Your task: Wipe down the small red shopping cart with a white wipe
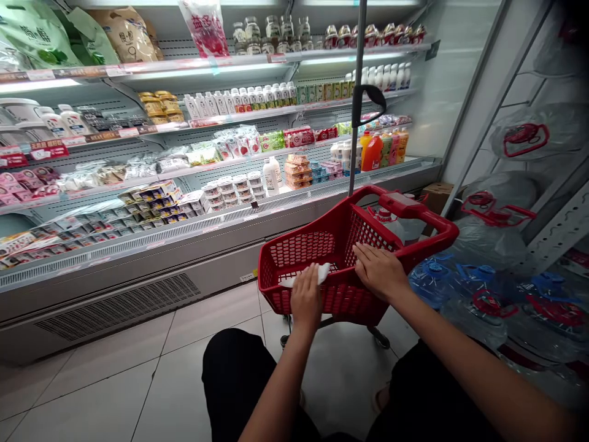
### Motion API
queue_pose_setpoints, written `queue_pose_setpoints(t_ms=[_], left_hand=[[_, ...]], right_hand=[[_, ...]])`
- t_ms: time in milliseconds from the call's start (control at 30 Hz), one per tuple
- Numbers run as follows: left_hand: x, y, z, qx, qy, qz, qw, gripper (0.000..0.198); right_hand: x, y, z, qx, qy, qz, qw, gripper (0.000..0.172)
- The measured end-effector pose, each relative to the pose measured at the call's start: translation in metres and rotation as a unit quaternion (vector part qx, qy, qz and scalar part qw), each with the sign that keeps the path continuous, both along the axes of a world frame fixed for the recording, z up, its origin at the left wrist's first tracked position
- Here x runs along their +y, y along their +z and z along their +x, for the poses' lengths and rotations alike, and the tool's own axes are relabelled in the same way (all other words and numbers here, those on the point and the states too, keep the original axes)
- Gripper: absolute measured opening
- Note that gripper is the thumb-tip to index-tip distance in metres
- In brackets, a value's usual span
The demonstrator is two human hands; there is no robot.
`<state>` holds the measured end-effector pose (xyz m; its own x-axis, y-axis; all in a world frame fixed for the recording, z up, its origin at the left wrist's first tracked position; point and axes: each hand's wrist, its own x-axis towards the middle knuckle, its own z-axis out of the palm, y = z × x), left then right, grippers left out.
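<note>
A small red plastic shopping cart (343, 298) with perforated basket walls stands in front of my knees. My left hand (306, 293) is closed over the near rim, pressing a white wiping cloth (324, 272) against it; part of the cloth sticks out on both sides of the fingers. Farther right, my right hand (381, 271) grips the same near rim, close to the handle end, with its fingers reaching over the top. The palm and thumb undersides are hidden. A red push handle (414, 209) rises at the cart's right, and a grey pole (358, 110) stands up from its far side.
Behind the cart runs a refrigerated display case (221, 245) with several shelves of bottles, tubs and bags. On the right, large water bottles (483, 307) with red and blue handles sit close to the cart, near a rack. A cardboard box (437, 199) is behind the handle. Pale tiles (193, 374) cover the floor.
</note>
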<state>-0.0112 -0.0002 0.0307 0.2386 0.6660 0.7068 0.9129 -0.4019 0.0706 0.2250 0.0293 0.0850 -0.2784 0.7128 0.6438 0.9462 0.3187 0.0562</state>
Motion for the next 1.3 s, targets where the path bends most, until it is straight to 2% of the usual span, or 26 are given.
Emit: queue_pose_setpoints(t_ms=[100, 167, 233, 267, 367, 500, 567, 667, 767, 900, 967, 1100, 1233, 1300], left_hand=[[0.007, 0.004, 0.056, 0.006, -0.055, -0.002, 0.998, 0.063], [0.011, 0.008, 0.082, 0.002, -0.088, 0.003, 0.996, 0.064], [0.012, 0.01, 0.088, 0.012, -0.115, 0.009, 0.993, 0.062], [0.012, 0.01, 0.083, 0.023, -0.124, 0.012, 0.992, 0.062], [0.005, 0.006, 0.039, 0.056, -0.121, 0.013, 0.991, 0.065], [-0.014, -0.003, -0.048, 0.054, -0.037, 0.008, 0.998, 0.068], [-0.022, -0.005, -0.084, 0.034, 0.006, 0.003, 0.999, 0.066], [-0.028, -0.007, -0.11, 0.008, 0.042, 0.006, 0.999, 0.059], [-0.027, -0.009, -0.103, -0.01, 0.051, 0.005, 0.999, 0.053], [-0.031, -0.013, -0.083, -0.001, 0.045, -0.005, 0.999, 0.052], [-0.034, -0.014, -0.078, 0.012, 0.042, -0.012, 0.999, 0.057], [-0.029, -0.013, -0.062, 0.025, 0.042, -0.024, 0.999, 0.064], [-0.014, -0.009, -0.029, 0.042, 0.003, -0.026, 0.999, 0.062], [-0.01, -0.008, -0.021, 0.053, -0.02, -0.019, 0.998, 0.059]], right_hand=[[-0.001, 0.002, -0.001, -0.004, 0.012, -0.004, 1.0, 0.051], [-0.003, 0.004, 0.0, -0.005, 0.015, -0.005, 1.0, 0.053], [-0.005, 0.006, 0.002, -0.003, 0.014, -0.005, 1.0, 0.053], [-0.006, 0.006, 0.002, -0.001, 0.014, -0.005, 1.0, 0.053], [-0.007, 0.007, 0.003, 0.004, 0.016, -0.003, 1.0, 0.053], [-0.004, 0.006, 0.007, 0.007, 0.019, 0.002, 1.0, 0.052], [-0.001, 0.005, 0.009, 0.008, 0.017, 0.001, 1.0, 0.051], [0.007, 0.004, 0.002, 0.008, -0.018, -0.02, 1.0, 0.048], [0.017, -0.002, -0.026, 0.003, -0.028, -0.06, 0.998, 0.049], [0.027, -0.015, -0.078, -0.009, 0.029, -0.081, 0.996, 0.044], [0.03, -0.02, -0.093, -0.009, 0.057, -0.069, 0.996, 0.045], [0.033, -0.022, -0.093, 0.0, 0.112, -0.017, 0.994, 0.057], [0.033, -0.021, -0.085, 0.008, 0.113, 0.004, 0.994, 0.065], [0.031, -0.02, -0.082, 0.001, 0.123, 0.003, 0.992, 0.067]])
